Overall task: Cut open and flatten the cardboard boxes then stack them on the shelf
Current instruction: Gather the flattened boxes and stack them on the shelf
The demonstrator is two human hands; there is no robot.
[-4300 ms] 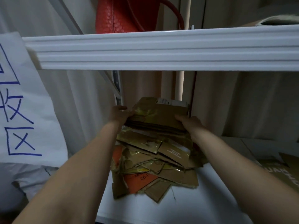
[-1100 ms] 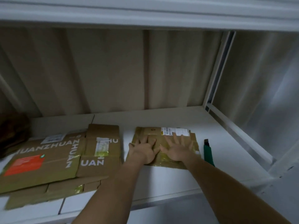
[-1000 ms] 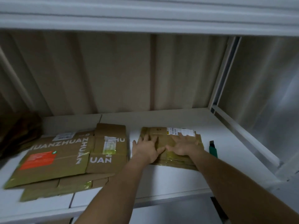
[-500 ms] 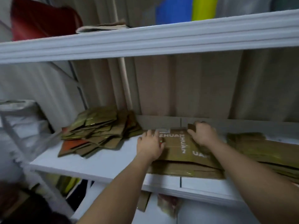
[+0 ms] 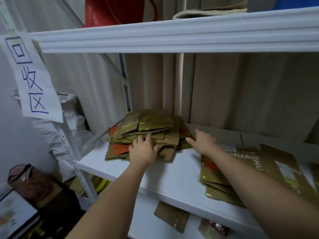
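We see our left hand (image 5: 143,150) resting flat on a heap of flattened brown cardboard pieces (image 5: 146,130) at the far left of the white shelf (image 5: 172,180); our right hand (image 5: 204,141) hovers open beside it.

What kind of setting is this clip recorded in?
Probably a storeroom or recycling corner: white metal shelving holds a pile of flattened cardboard, a handwritten paper sign hangs on the rack's left post, and a curtain hangs behind the shelves.
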